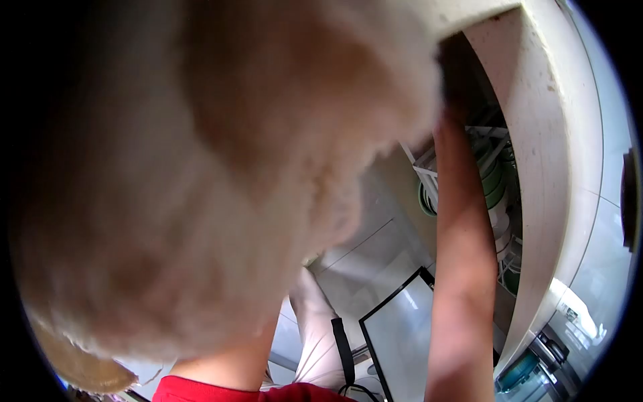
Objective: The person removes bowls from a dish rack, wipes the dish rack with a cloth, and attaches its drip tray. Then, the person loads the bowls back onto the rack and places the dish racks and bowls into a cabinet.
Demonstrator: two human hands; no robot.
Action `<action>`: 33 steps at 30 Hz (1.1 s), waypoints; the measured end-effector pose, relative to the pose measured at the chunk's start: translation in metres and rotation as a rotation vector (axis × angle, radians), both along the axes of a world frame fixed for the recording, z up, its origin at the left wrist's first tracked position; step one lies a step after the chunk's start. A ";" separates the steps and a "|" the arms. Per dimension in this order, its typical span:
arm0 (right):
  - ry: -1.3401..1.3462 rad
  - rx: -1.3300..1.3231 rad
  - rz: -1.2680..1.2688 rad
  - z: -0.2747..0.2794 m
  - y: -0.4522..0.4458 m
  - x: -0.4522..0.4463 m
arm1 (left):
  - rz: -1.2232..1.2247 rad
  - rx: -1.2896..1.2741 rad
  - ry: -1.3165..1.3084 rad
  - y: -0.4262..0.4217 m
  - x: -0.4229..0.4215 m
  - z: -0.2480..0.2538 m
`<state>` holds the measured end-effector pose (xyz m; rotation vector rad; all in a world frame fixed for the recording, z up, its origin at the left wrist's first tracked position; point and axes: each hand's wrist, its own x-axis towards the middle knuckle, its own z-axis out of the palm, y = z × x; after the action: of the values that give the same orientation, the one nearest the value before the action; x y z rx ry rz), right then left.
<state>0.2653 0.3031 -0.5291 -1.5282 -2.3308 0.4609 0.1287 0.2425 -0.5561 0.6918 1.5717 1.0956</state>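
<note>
A large, blurred, fluffy-looking beige and pinkish mass [254, 167] fills the left and middle of the head view, very near the camera; its kind cannot be made out. My left forearm [231, 355], with a red sleeve [194, 390], runs up behind it, and my left hand is hidden. My right forearm [463, 268] reaches through the opening of a low cupboard [546, 167]. Its hand is lost in deep shadow near the blurred mass, so any hold is unclear. Beside the right forearm, a white rack [423, 171] and stacked green bowls [494, 184] stand inside the cupboard.
A black-framed pale panel [398, 335] is below, beside the right forearm. My leg in light trousers [318, 342] and a black strap [343, 352] are over the grey tiled floor [358, 244]. White tiles [603, 228] line the right side. A tan ragged-edged object [87, 365] lies lower left.
</note>
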 end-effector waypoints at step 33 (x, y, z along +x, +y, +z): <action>1.553 -1.336 0.176 0.414 -0.281 -0.078 | 0.642 0.505 -0.799 -0.360 -0.142 0.450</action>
<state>0.1872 0.0221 -0.1151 -0.5306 -0.7126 2.3724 -0.0134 -0.1173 -0.1062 -0.0102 0.8106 1.9770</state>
